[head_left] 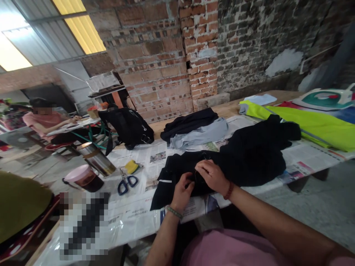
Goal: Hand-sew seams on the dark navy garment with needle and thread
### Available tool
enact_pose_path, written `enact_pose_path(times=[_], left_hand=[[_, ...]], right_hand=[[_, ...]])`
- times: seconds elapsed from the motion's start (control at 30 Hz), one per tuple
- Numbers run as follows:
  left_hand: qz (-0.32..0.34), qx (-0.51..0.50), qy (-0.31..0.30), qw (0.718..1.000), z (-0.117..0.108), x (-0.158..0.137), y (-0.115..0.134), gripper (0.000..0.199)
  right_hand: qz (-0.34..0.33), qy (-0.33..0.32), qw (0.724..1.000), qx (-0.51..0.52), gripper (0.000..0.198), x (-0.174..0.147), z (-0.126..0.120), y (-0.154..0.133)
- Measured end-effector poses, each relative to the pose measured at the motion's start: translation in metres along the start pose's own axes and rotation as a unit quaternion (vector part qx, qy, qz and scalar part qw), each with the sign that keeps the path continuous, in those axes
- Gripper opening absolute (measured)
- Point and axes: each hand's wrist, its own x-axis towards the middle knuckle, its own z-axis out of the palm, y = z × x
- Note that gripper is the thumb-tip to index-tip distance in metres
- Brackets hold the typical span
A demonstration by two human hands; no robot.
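A black garment [246, 155] lies bunched along the newspaper-covered table in front of me, with a narrow white stripe near its left end. My left hand [183, 190], with a beaded green bracelet at the wrist, rests on the near edge of the cloth, its fingers curled into the fabric. Just to the right, my right hand [213, 176] wears a red bead bracelet. Its fingers are pressed together low over the garment; what lies between their tips is too small and dark to make out.
Left of the garment are dark-handled scissors [127, 184], a yellow item [131, 167], a pink-lidded cup [84, 178] and a steel flask [97, 159]. Behind sit a black bag [126, 127] and folded grey cloth [199, 133]. Neon-yellow fabric [313, 122] and an iron [327, 98] are right. A person sits far left.
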Motion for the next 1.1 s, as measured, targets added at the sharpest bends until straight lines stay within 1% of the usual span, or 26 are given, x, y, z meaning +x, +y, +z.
enact_pose_path(times=[0.07,0.1,0.13,0.17,0.2,0.27,0.3,0.33,0.37,0.4,0.47,0.57,0.6,0.67,0.73,0.8,0.9,0.97,1.03,1.1], left_hand=[[-0.003,-0.010,0.002,1.000,-0.001,0.000,0.001,0.032],[-0.004,-0.013,0.001,1.000,-0.002,0.001,0.002,0.032],[-0.005,-0.015,-0.003,1.000,-0.002,0.001,0.002,0.032],[-0.004,-0.016,-0.007,1.000,-0.002,0.001,0.002,0.032],[-0.004,-0.016,-0.010,1.000,-0.003,0.001,0.003,0.032],[-0.007,-0.015,-0.014,1.000,-0.003,0.001,0.004,0.033],[-0.010,-0.014,-0.015,1.000,-0.003,0.001,0.004,0.033],[-0.014,-0.013,-0.014,1.000,-0.003,0.001,0.004,0.034],[-0.016,-0.012,-0.013,1.000,-0.003,0.001,0.004,0.034],[-0.017,-0.010,-0.012,1.000,-0.004,0.001,0.004,0.035],[-0.016,-0.010,-0.008,1.000,-0.004,0.001,0.003,0.036],[-0.019,-0.014,-0.004,1.000,-0.004,0.001,0.002,0.040],[-0.020,-0.017,0.000,1.000,-0.004,0.001,0.002,0.041],[-0.022,-0.025,0.009,0.999,-0.004,0.001,0.001,0.041],[-0.029,-0.039,0.013,0.999,-0.005,0.001,0.001,0.042],[-0.036,-0.056,0.011,0.998,-0.005,0.001,0.000,0.043],[-0.039,-0.069,0.018,0.997,-0.006,0.001,-0.001,0.045],[-0.042,-0.070,0.028,0.996,-0.007,0.001,-0.002,0.047],[-0.045,-0.070,0.033,0.996,-0.007,0.001,-0.002,0.047],[-0.048,-0.069,0.037,0.996,-0.006,0.001,-0.001,0.046]], right_hand=[[0.050,-0.021,0.996,0.071,0.020,0.007,-0.005,-0.004],[0.081,-0.037,0.988,0.126,0.020,0.010,-0.007,-0.005],[0.115,-0.062,0.973,0.191,0.020,0.012,-0.008,-0.007],[0.150,-0.097,0.949,0.260,0.020,0.015,-0.009,-0.008],[0.186,-0.135,0.916,0.328,0.019,0.018,-0.010,-0.008],[0.253,-0.195,0.836,0.445,0.017,0.027,-0.013,-0.007],[0.284,-0.209,0.800,0.486,0.015,0.034,-0.015,-0.005],[0.313,-0.207,0.772,0.513,0.011,0.043,-0.017,-0.003],[0.340,-0.195,0.753,0.529,0.007,0.052,-0.019,0.000],[0.362,-0.179,0.742,0.535,0.004,0.063,-0.021,0.003],[0.382,-0.150,0.742,0.530,0.008,0.085,-0.026,0.009],[0.371,-0.113,0.758,0.524,0.017,0.115,-0.032,0.015],[0.361,-0.104,0.767,0.520,0.017,0.123,-0.034,0.017],[0.333,-0.098,0.792,0.502,0.016,0.136,-0.037,0.019],[0.305,-0.107,0.822,0.469,0.013,0.144,-0.038,0.020],[0.292,-0.112,0.843,0.439,0.013,0.148,-0.037,0.021],[0.284,-0.094,0.856,0.421,0.013,0.147,-0.031,0.021],[0.278,-0.073,0.863,0.415,0.012,0.139,-0.026,0.019],[0.269,-0.064,0.865,0.418,0.010,0.123,-0.020,0.016],[0.252,-0.079,0.857,0.442,0.010,0.098,-0.013,0.014]])
